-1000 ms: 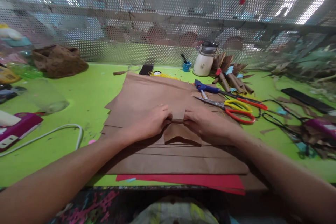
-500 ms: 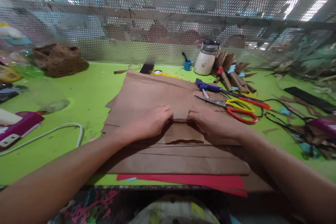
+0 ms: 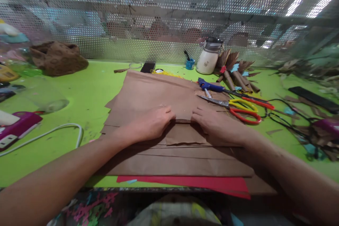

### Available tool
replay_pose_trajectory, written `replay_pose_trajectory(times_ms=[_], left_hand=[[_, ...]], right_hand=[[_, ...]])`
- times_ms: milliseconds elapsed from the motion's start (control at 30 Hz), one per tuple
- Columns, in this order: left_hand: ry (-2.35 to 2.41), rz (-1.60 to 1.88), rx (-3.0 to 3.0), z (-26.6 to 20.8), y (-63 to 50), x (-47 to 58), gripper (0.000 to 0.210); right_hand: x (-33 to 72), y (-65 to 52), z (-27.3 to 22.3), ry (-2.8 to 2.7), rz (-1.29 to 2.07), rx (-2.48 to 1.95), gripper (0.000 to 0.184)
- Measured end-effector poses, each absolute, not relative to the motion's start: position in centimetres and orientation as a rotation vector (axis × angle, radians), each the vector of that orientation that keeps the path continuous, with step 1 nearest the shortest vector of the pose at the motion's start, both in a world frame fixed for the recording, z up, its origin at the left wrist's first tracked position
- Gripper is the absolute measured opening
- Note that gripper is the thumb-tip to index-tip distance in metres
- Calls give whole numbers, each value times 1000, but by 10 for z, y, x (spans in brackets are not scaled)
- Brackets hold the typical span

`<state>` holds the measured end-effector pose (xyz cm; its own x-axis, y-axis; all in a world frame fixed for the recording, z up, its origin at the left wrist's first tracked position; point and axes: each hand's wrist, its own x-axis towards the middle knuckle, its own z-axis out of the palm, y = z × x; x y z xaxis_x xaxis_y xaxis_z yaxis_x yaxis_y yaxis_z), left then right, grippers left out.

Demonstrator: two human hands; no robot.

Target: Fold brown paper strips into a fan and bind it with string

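A small piece of brown paper [image 3: 185, 136] lies on a stack of larger brown paper sheets [image 3: 156, 93], its far edge folded into a narrow strip. My left hand [image 3: 156, 122] is closed on the left end of that fold, fingers curled under. At the right end, my right hand [image 3: 208, 123] pinches the same fold. Both sets of fingertips are partly hidden. Scissors [image 3: 230, 106] with red and yellow handles and a blue glue gun [image 3: 210, 86] lie just beyond my right hand. Red paper [image 3: 185, 182] sticks out below the stack.
A white jar [image 3: 208, 58], a small blue pot [image 3: 189, 64] and brown paper bundles [image 3: 237, 74] stand or lie at the back. To the left are a purple power strip [image 3: 18, 127] and a brown cloth bag [image 3: 58, 58]. Black cables [image 3: 286, 122] and scraps lie right.
Both hands stay on the folded strip, which has moved very slightly; the fold looks a little more turned over. The view has shifted a little.
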<state>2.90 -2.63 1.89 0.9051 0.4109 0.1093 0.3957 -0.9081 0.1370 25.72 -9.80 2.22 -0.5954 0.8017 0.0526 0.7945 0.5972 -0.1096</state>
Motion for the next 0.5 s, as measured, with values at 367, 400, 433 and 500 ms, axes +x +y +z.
replay_pose_trajectory(times_ms=[367, 400, 433, 500], left_hand=[[579, 229, 3052, 19, -25, 27, 23], [579, 239, 3045, 18, -25, 27, 22], [583, 250, 3029, 17, -25, 27, 23], [598, 288, 2962, 16, -24, 28, 23]], right_hand=[[251, -99, 12, -2803, -198, -1330, 11], [249, -99, 12, -2813, -234, -1326, 11], [248, -100, 12, -2812, -262, -1327, 11], [247, -102, 15, -2776, -282, -1361, 11]])
